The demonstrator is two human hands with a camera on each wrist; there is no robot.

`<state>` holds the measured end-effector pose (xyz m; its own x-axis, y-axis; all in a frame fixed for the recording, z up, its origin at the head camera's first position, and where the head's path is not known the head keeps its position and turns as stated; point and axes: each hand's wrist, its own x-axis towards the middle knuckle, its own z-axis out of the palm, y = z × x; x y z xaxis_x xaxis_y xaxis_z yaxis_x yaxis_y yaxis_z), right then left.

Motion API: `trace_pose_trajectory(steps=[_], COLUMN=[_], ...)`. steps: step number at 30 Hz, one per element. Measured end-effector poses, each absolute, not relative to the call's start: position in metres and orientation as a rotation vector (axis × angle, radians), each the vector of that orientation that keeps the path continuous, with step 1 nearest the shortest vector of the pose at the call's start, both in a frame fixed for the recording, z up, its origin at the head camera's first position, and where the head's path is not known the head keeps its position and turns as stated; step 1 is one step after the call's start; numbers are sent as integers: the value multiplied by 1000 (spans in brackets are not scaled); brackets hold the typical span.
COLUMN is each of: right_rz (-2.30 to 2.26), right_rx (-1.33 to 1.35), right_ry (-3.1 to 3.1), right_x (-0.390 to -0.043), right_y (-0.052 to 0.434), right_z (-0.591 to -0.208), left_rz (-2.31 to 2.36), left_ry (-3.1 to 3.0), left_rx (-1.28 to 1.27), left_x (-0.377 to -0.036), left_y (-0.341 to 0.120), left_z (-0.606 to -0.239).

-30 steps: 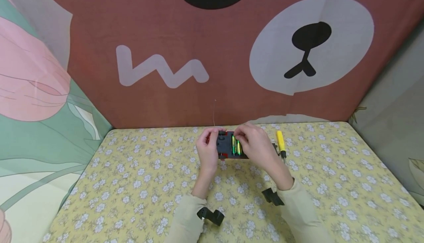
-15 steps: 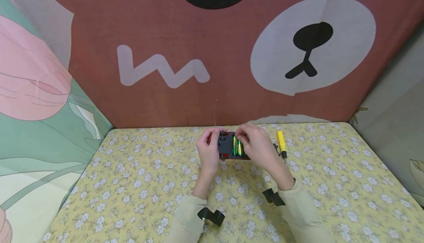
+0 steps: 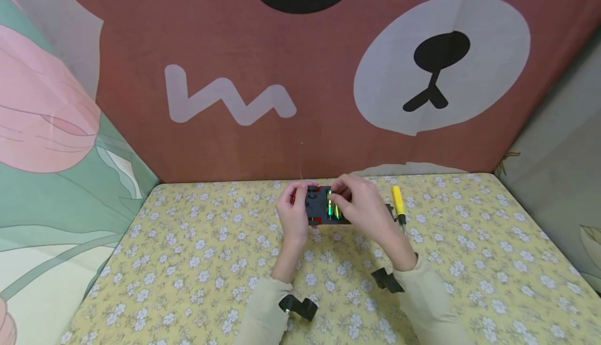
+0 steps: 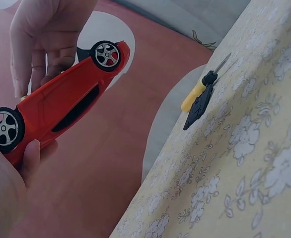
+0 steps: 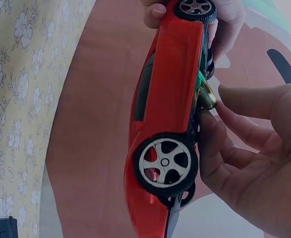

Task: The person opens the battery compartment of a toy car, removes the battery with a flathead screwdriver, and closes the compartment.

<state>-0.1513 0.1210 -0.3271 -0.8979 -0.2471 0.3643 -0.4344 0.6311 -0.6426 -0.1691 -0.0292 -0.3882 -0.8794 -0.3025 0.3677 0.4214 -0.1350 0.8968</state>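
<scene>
A red toy car (image 4: 68,104) is held above the table, its dark underside turned up towards the head view. My left hand (image 3: 293,210) grips it at one end, thumb on the underside. Green-and-gold batteries (image 3: 337,212) lie side by side in the uncovered battery compartment. In the right wrist view one battery (image 5: 207,97) tilts out, its gold end raised. My right hand (image 5: 264,148) has thumb and forefinger at that end, while other fingertips rest against the car's edge. In the head view the right hand hides part of the compartment.
A yellow-handled screwdriver (image 3: 398,201) lies on the flower-patterned tablecloth (image 3: 197,261), right of the hands. Beside it is a flat black plastic piece (image 4: 199,110). A brown cloth (image 3: 225,146) with a bear's face hangs behind the table.
My right thumb has moved left, over the batteries, and the right fingers are spread a little differently. The left hand keeps its grip on the car, which has shifted only slightly.
</scene>
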Motion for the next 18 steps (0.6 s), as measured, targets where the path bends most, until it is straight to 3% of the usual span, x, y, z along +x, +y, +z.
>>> trace_pose_trajectory(steps=[18], right_rz=[1109], right_rx=[544], right_ry=[-2572], right_x=[-150], right_y=[115], right_z=[-328], left_rz=[-2065], left_ry=[-1655], left_rx=[-120], left_x=[-169], left_y=[-30], left_z=[-388])
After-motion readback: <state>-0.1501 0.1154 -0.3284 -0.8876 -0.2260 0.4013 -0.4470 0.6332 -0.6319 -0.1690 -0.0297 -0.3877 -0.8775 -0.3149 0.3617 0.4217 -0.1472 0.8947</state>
